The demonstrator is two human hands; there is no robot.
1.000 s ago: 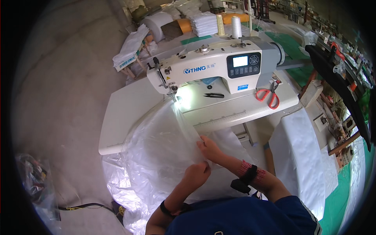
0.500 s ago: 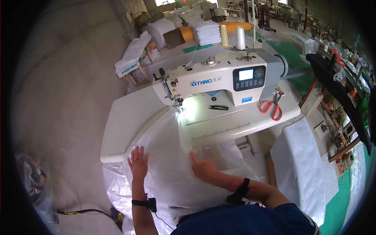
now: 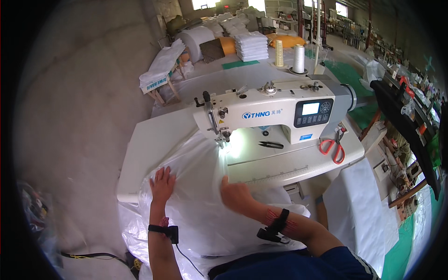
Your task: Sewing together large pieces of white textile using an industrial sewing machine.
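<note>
Table (image 3: 154, 135), pale and broad, has part of its near left edge buried under translucent sheeting (image 3: 200, 200); from here I can't make out how many layers there are. The sheeting fans down from the machine's needle end, over the table's front, its lower part lost behind two forearms (image 3: 161, 249) and a blue shirt (image 3: 280, 268). On the right, white cloth (image 3: 352, 200) hides whatever holds it up. Farther back I count one big white roll (image 3: 196, 44) and one stack of folded white material (image 3: 252, 46); the clutter along the far right is too jumbled to count. One sewing machine (image 3: 261, 112) stands across the table, its lamp glare swallowing the needle. Two hands are at the sheeting: the left hand (image 3: 163, 183) lies flat, fingers spread, while the right hand (image 3: 237, 196), blurred, points its index finger toward the needle end, and I can't tell whether its other fingers grip anything. Behind the machine stand two thread cones (image 3: 298, 59). One pair of red-handled scissors (image 3: 333, 150) lies near its right end, one pair of dark snips (image 3: 271, 145) under its arm.
</note>
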